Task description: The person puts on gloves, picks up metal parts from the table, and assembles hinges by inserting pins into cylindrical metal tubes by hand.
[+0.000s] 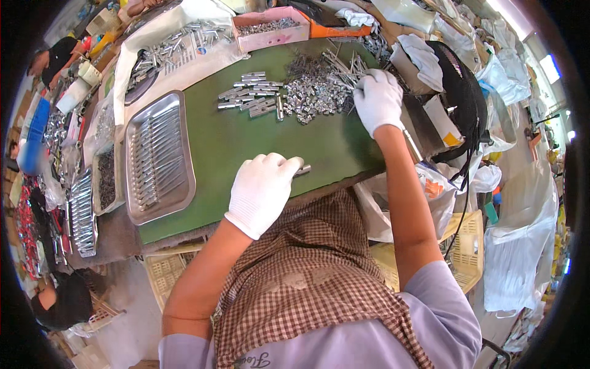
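Observation:
My left hand (263,192), in a white glove, is closed on a short metal cylinder (303,170) near the front edge of the green work mat (215,147). My gloved right hand (378,101) is at the right side of a heap of small shiny metal fittings (313,98). Its fingers are curled downward, and whatever they grip is hidden. Beside it, thin metal rods (344,67) lie at the heap's far side. Several metal cylinders (252,95) lie grouped to the left of the heap.
A steel tray (190,178) at left holds a row of slim metal rods. Beyond the mat stand a pink box (270,24) of small parts and loose cylinders (175,46) on a white sheet. A black mesh item (461,92) and a cable border the right side. Yellow crates (470,246) stand below.

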Demonstrator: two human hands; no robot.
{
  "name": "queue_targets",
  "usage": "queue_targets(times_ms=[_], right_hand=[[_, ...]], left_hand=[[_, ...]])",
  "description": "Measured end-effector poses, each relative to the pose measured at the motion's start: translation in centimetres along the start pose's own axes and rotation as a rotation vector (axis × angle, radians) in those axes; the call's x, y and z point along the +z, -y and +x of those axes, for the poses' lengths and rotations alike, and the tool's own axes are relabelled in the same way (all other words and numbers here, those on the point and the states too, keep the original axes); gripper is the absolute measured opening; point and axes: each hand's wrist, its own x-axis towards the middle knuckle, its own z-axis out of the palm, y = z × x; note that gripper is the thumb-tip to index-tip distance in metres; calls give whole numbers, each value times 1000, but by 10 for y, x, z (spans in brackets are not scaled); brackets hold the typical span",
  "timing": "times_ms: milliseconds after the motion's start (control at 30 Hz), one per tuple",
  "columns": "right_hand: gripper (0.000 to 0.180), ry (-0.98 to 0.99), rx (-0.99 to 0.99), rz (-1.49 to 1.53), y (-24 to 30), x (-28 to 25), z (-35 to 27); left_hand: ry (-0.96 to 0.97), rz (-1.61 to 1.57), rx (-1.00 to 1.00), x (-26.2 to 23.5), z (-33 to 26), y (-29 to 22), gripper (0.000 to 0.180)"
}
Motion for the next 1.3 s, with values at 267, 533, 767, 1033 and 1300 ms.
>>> queue_targets(times_ms=[267,533,767,1033,1300], right_hand=[[11,458,-209,566,21,-73,-74],[10,323,-223,483,29,-69,-85],[9,341,-236,498,28,-67,-81],[10,342,-306,512,31,-61,-78],[6,142,-22,441,13,-36,-47]], left_hand=[[-249,-209,-94,16,-4,-7,15],[-322,-223,-125,22,-4,-13,11],[-330,-248,-104,22,-4,-13,9],[-355,-220,-86,24,-5,-13,9],[-370,-218,-70,25,-5,-12,11]])
